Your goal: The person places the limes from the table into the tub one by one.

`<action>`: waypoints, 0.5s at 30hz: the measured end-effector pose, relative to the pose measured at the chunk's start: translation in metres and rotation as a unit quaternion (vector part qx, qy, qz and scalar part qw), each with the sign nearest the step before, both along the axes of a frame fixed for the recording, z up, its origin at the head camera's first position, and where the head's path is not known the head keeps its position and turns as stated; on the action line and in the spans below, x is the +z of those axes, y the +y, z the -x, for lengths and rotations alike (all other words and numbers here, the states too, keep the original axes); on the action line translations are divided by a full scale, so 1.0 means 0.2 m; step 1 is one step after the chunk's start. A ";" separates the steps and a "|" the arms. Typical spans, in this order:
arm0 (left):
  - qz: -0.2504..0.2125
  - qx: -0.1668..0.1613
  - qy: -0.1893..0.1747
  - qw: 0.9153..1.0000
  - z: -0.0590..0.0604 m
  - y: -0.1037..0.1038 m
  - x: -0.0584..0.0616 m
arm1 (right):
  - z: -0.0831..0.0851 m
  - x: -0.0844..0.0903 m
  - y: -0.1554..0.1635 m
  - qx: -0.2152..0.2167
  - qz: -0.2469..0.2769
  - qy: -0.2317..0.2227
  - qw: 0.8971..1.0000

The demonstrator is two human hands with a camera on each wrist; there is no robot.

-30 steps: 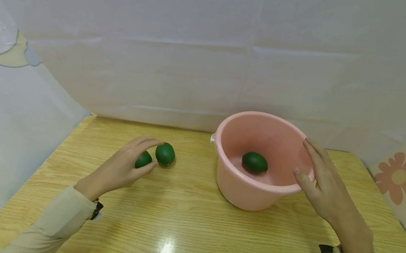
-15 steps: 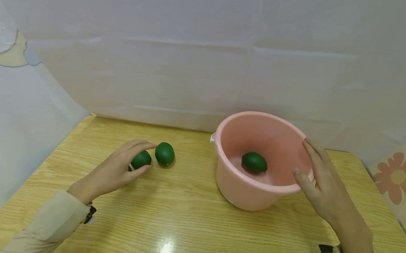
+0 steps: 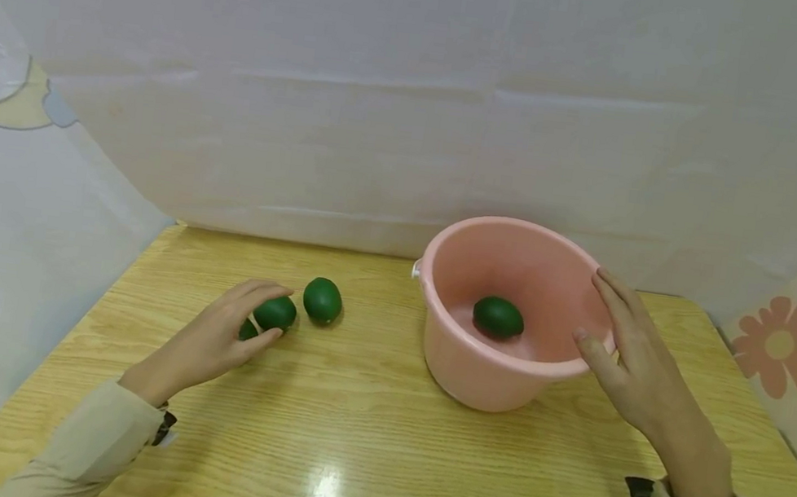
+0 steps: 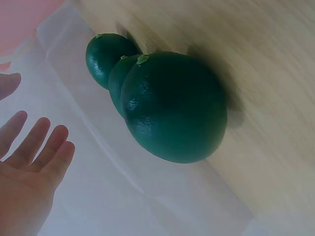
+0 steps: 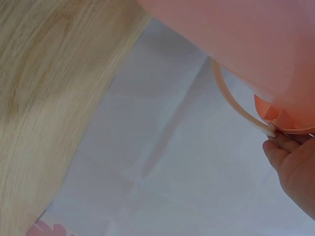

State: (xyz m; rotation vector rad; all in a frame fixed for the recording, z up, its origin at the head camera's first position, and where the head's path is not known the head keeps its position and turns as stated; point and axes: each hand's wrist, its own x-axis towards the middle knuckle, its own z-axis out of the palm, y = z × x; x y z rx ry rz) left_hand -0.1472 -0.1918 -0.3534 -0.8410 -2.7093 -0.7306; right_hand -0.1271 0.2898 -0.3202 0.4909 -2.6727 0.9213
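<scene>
The step in hand looks like picking a green fruit off the counter [image 3: 362, 441]. The left hand [image 3: 211, 334] lies there with its fingers relaxed and arched over the nearest fruit [image 3: 247, 330], which it mostly hides in the head view. In the left wrist view the fingers [image 4: 34, 147] are spread and grip nothing. The right hand [image 3: 632, 361] rests flat-fingered on the far rim of the pink bucket [image 3: 473, 372], thumb on the outer wall, steadying it.

The next move probably calls for the left fingers and thumb to curl round one fruit only, without nudging its neighbours into a roll.

There are four fruits: the nearest one, the middle fruit [image 3: 276, 312] and the end fruit [image 3: 322, 300] in a row on the counter, and one more, the bucket fruit [image 3: 498, 316], lying on the bucket's bottom. There is one bucket.
</scene>
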 end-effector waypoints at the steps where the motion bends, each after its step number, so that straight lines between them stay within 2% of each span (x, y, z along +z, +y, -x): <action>1: 0.000 0.000 0.001 1.000 0.00 0.00 0.00 | 0.00 0.00 0.00 0.000 0.000 0.000 1.000; 15: -0.006 0.007 -0.014 1.000 -0.01 -0.06 -0.05 | 0.00 0.00 0.00 0.000 -0.002 -0.003 1.000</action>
